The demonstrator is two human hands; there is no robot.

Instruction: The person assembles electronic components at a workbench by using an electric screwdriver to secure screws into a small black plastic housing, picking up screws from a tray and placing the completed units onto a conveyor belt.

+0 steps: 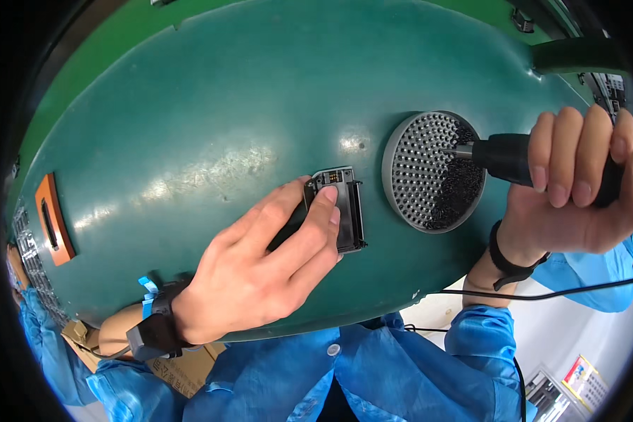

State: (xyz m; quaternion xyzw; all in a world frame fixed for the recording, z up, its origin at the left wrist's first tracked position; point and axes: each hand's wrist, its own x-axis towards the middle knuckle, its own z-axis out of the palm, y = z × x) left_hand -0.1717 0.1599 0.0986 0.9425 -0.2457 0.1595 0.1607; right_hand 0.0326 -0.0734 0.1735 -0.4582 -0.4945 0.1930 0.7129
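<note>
My left hand (271,260) is closed over a small black and grey device housing (347,211) on the green table, its fingers resting along the housing's top. Gold contacts show at the housing's far end. In my right hand (577,176) is a black electric screwdriver (503,156), held level with its metal bit pointing left. The bit's tip is over a round grey screw tray (408,204) with rows of holes. Many small black screws (457,190) lie heaped on the tray's right side. Whether the bit carries a screw is too small to tell.
The green table (260,91) spreads around both hands. An orange piece with a dark slot (55,219) lies at its left edge. A black cable (555,294) crosses below my right wrist. Cardboard (190,366) shows at the lower left, and another person's blue sleeve (46,344) is beyond the left edge.
</note>
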